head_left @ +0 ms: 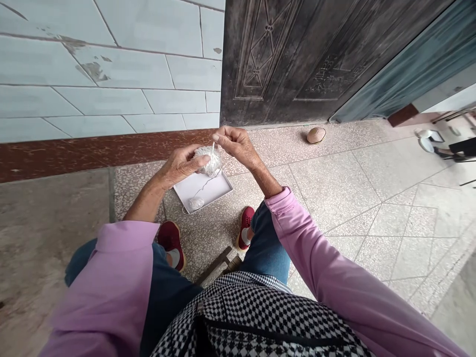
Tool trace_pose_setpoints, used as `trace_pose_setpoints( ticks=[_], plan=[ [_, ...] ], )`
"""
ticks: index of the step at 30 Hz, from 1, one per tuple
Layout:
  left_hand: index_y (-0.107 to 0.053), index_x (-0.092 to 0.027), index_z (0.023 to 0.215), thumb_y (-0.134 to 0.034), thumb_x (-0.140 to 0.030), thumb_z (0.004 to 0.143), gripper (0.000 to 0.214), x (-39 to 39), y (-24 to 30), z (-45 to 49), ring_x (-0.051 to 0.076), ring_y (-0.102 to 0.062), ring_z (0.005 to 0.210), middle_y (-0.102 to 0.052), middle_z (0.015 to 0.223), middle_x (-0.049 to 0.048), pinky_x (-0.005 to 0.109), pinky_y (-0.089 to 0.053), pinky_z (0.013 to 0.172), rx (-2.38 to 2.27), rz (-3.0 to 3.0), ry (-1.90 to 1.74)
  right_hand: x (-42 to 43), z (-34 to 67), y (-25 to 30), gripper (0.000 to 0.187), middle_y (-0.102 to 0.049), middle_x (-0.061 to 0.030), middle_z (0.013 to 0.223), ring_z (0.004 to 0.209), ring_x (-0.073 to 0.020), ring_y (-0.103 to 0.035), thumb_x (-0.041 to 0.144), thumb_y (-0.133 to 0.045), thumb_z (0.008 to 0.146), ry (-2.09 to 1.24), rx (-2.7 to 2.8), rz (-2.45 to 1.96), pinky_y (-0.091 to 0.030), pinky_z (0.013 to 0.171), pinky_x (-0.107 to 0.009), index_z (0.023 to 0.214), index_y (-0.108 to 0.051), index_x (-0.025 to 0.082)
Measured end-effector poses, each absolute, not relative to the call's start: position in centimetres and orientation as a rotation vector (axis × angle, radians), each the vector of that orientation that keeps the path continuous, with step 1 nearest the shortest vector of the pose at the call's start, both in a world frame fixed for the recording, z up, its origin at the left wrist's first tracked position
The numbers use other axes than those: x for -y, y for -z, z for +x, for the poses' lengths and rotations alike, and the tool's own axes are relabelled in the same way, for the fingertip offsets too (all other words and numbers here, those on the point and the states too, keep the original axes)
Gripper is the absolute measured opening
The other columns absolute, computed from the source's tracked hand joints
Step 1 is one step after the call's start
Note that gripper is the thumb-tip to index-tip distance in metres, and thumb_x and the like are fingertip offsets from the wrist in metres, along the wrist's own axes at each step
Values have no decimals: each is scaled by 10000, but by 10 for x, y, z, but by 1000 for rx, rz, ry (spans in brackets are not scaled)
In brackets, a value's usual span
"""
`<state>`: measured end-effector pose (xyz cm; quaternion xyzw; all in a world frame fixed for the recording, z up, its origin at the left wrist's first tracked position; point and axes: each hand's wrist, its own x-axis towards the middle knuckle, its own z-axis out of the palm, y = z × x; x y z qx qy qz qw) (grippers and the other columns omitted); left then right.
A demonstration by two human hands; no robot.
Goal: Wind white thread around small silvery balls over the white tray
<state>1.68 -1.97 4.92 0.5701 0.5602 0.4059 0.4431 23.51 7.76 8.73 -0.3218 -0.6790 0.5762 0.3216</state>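
My left hand [183, 164] is closed round a small white crocheted piece [210, 161], held above the floor in front of my knees. My right hand [235, 143] pinches a thin white hook or needle [213, 148] whose tip stands just above the piece. A white thread [207, 184] runs down from the piece to a small ball of white yarn [195, 203]. The ball lies in a shallow white box lid [216, 191] on the floor. Both sleeves are pink.
I sit with red shoes [171, 241] on a speckled stone floor [334, 198]. A tiled wall [111, 74] and a dark carved door [290, 54] stand ahead. A small round tan object [316, 135] lies by the door. Another person's foot [427, 144] shows at far right.
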Motion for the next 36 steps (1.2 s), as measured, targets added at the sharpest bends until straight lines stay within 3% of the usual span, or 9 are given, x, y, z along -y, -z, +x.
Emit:
trace_pose_setpoints(
  ticks=[4,9,15,19,23,25,32,36],
  plan=[
    [-884,-184,1230,-956,-815,930,702,18,-49,14,291,-749,975,-843,1067,116,412,-643,871,-1310,1409,-963,-82,233,-77,683,-438,49,728,786,-173,-434,387,-967,1239,-1471,1796,-917,-413,732,-349,744,-505,293],
    [-845,-227,1195,-991,-910,878,767,17,-42,14,275,-752,930,-807,1023,102,400,-634,814,-1213,1285,-998,-89,224,-57,730,-402,65,718,763,-173,-376,577,-1022,1178,-1517,1798,-897,-369,695,-335,781,-477,298],
    [-764,-273,1237,-1061,-600,723,678,7,-41,22,352,-813,1137,-835,1187,131,485,-731,933,-1156,1050,-1267,-95,217,-48,724,-420,48,766,788,-190,-394,772,-888,1218,-1458,1788,-891,-396,724,-333,834,-507,291],
    [-750,-273,1239,-1059,-487,669,683,-1,-43,24,398,-811,1261,-837,1285,158,520,-759,983,-1088,947,-1426,-94,223,-44,624,-456,40,813,839,-191,-442,644,-783,1298,-1381,1914,-866,-432,813,-360,850,-527,293],
    [-707,-270,1214,-1081,-536,656,723,-6,-44,21,389,-789,1273,-815,1258,138,544,-766,1046,-1105,926,-1566,-91,228,-37,408,-612,0,894,902,-204,-533,388,-685,1329,-1364,2062,-752,-453,904,-378,948,-671,243],
    [-698,-276,1176,-1117,-551,619,750,-7,-43,17,381,-764,1279,-823,1247,127,522,-756,1024,-1156,898,-1623,-88,228,-36,360,-620,6,893,897,-209,-550,372,-672,1337,-1384,2133,-690,-457,908,-377,1018,-730,216],
    [-733,-254,1217,-1146,-456,479,869,-6,-34,10,310,-747,1167,-868,1218,75,456,-676,996,-1423,900,-1615,-77,229,-46,612,-537,17,848,821,-201,-461,752,-801,1280,-1480,2136,-513,-408,828,-379,966,-750,229],
    [-765,-244,1205,-1156,-448,523,812,-2,-32,11,289,-747,1084,-866,1172,51,438,-633,979,-1546,1111,-1440,-71,234,-62,584,-514,4,791,830,-229,-475,749,-890,1226,-1510,2029,-641,-415,792,-397,925,-757,266]
  ],
)
